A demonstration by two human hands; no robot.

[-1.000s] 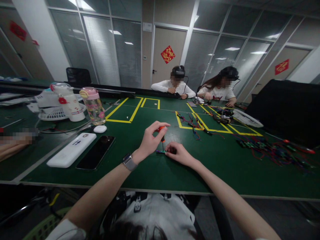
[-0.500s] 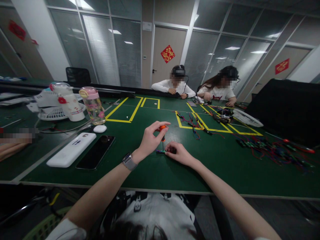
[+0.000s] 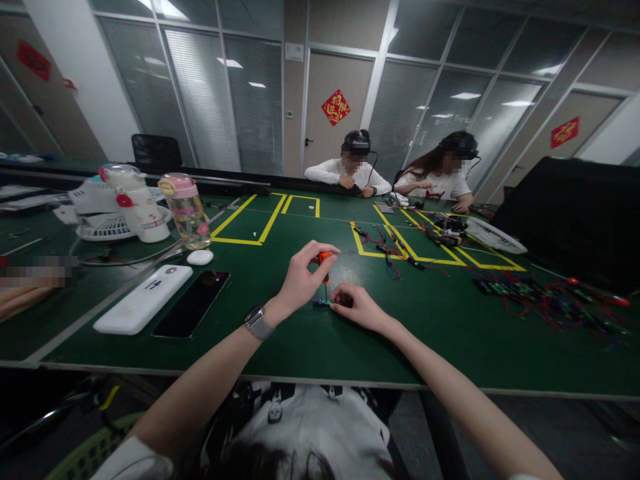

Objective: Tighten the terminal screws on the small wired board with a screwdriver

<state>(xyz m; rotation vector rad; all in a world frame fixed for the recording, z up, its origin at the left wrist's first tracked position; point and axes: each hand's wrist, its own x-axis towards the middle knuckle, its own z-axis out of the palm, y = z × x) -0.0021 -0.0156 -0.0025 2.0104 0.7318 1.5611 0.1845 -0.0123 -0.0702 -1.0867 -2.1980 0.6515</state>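
My left hand (image 3: 304,272), with a watch on its wrist, is closed around the orange handle of a screwdriver (image 3: 326,257). The screwdriver stands nearly upright, its thin shaft reaching down to a small green circuit board (image 3: 323,303) on the green table. My right hand (image 3: 357,305) rests on the table just right of the shaft, thumb and forefinger pinching the board's right end. Its other fingers are curled and partly hidden. Where the screwdriver tip meets the board is too small to make out.
Left of my arm lie a black phone (image 3: 193,304), a white power bank (image 3: 145,299) and a white earbud case (image 3: 200,258), with a pink-lidded bottle (image 3: 186,212) behind. Wired boards (image 3: 550,300) are heaped at right. Two people sit opposite; another person's hand (image 3: 35,283) is at far left.
My hands, the screwdriver and the board look almost unmoved. Across the table, the person at right has raised a hand from the tabletop.
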